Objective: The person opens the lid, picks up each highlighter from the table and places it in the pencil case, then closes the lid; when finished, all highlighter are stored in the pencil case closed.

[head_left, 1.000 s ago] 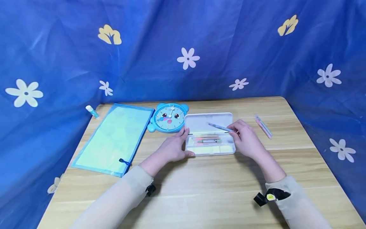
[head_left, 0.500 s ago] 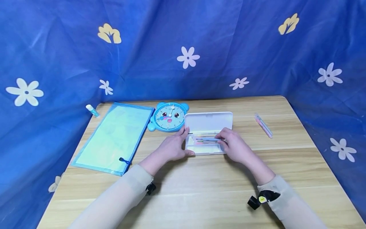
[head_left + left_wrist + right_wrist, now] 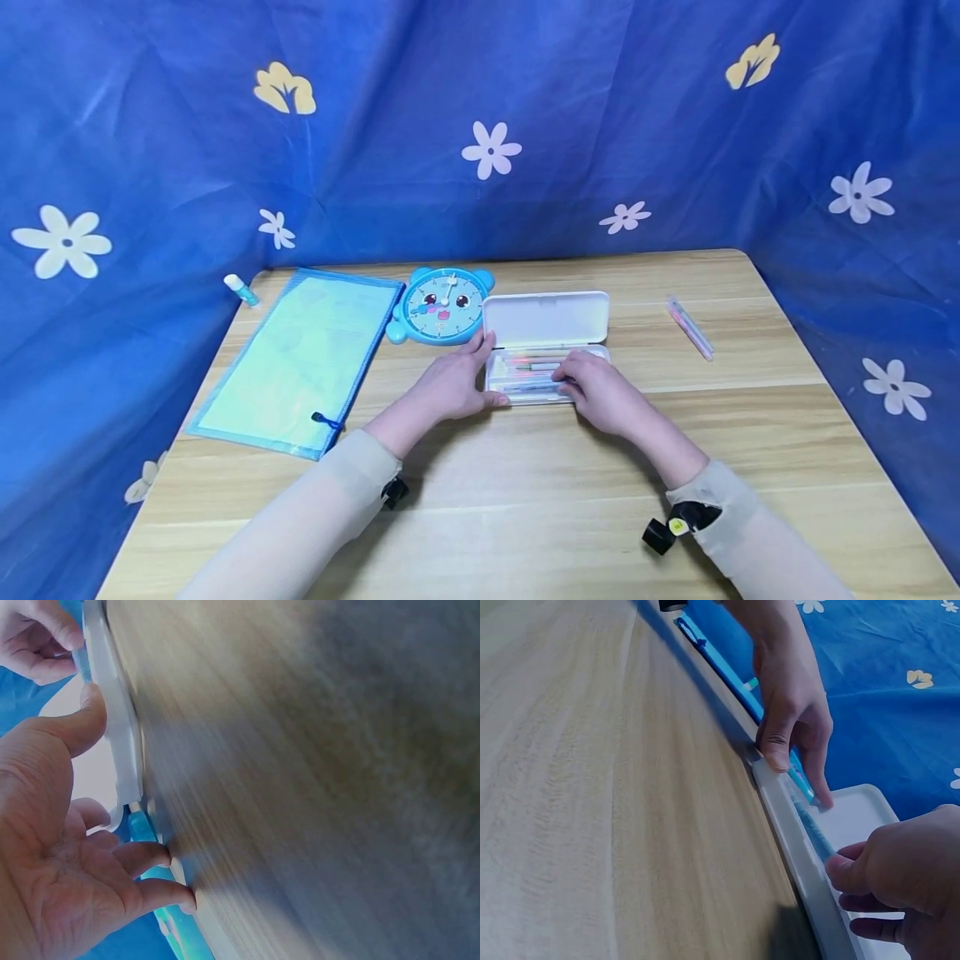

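A white pencil case [image 3: 551, 320] lies on the table with its lid raised and several pens [image 3: 534, 365] in its back compartment. My left hand [image 3: 454, 387] holds the case's left end, thumb at the front corner and a finger by the lid. A slim blue pen [image 3: 814, 829] is pinched between thumb and fingers of my right hand [image 3: 604, 395]. It lies along the front compartment, level with the case's long side. The right fingers cover the pen's right end in the head view.
Behind my left hand stands a blue toy clock [image 3: 442, 307] with a face. A light blue zip folder [image 3: 300, 367] lies at the left, with a glue stick [image 3: 242, 290] beyond it. Pink and pale pens [image 3: 690, 328] lie right of the case on the wooden table [image 3: 510, 517].
My right hand has carried the blue pen from above the lid's right side down and left into the case's front compartment. The left hand has stayed at the case.
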Tool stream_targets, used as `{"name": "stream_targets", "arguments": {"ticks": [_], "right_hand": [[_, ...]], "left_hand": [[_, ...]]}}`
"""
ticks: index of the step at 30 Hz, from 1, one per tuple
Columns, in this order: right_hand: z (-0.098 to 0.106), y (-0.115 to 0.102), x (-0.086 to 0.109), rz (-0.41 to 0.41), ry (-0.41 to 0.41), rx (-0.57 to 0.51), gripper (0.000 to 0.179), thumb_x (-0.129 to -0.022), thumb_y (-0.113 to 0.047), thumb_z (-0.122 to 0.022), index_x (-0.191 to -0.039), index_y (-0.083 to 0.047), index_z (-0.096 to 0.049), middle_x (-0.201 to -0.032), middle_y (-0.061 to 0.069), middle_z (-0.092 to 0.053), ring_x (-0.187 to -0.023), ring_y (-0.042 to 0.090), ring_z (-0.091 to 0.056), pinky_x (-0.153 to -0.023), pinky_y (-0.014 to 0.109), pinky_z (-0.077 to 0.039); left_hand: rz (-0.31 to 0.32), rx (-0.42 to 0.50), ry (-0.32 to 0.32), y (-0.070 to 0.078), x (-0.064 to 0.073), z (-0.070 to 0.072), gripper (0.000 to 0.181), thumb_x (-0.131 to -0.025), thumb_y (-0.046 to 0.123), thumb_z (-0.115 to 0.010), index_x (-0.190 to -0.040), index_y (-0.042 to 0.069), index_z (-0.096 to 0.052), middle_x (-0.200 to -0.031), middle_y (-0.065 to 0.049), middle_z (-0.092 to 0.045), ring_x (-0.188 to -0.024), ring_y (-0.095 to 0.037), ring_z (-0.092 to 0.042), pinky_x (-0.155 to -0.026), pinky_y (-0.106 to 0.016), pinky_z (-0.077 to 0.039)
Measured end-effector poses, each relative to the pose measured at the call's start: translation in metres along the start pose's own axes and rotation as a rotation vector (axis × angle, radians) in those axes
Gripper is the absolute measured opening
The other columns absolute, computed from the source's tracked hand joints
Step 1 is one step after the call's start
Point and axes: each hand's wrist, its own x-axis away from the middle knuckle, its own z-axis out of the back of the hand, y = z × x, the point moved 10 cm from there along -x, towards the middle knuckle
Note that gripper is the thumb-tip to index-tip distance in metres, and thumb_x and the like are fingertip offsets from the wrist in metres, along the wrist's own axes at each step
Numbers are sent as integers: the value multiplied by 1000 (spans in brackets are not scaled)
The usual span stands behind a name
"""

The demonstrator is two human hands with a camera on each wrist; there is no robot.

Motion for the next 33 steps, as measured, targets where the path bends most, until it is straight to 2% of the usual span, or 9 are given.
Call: {"name": "stream_targets", "arguments": {"ticks": [8, 14, 20, 25, 33], "right_hand": [[-6, -6, 1, 75, -55, 50, 11, -98, -2, -74, -106, -7, -78, -102, 1, -72, -100, 20, -68, -91, 41, -57], [-6, -9, 3, 115, -56, 66, 10, -97, 0, -74, -102, -6, -80, -97, -1, -69, -97, 19, -67, -89, 39, -57], [1, 0, 6, 46, -48, 32, 15, -98, -4, -75, -113, -4, -79, -108, 4, -74, -108, 25, -68, -97, 45, -56], [17, 9, 12, 21, 19, -19, 17, -97, -4, -77, -113, -3, -79, -107, 5, -74, -104, 24, -69, -92, 46, -57], [51, 45, 29, -97, 106, -85, 20, -97, -3, -75, -117, 1, -77, -113, 12, -75, -102, 30, -71, -92, 53, -58]], "left_hand": [[-4, 5, 11, 0, 0, 1, 116, -86, 63, -82, -170, 14, -19, -175, -13, -12, -148, -43, -40, -119, -50, -38], [-9, -1, 13, 2, 0, 2, 116, -86, 62, -82, -170, 12, -20, -175, -14, -11, -149, -43, -39, -119, -50, -37], [-9, -8, 12, 1, -1, 1, 117, -86, 64, -81, -170, 13, -18, -175, -14, -11, -150, -44, -37, -119, -51, -37], [-4, -6, 12, 0, -1, 1, 117, -85, 64, -81, -170, 15, -18, -175, -13, -11, -149, -44, -39, -119, -51, -38], [-4, -8, 5, 0, -1, -1, 117, -85, 65, -80, -170, 16, -16, -175, -12, -10, -147, -45, -40, -118, -51, -39]]}}
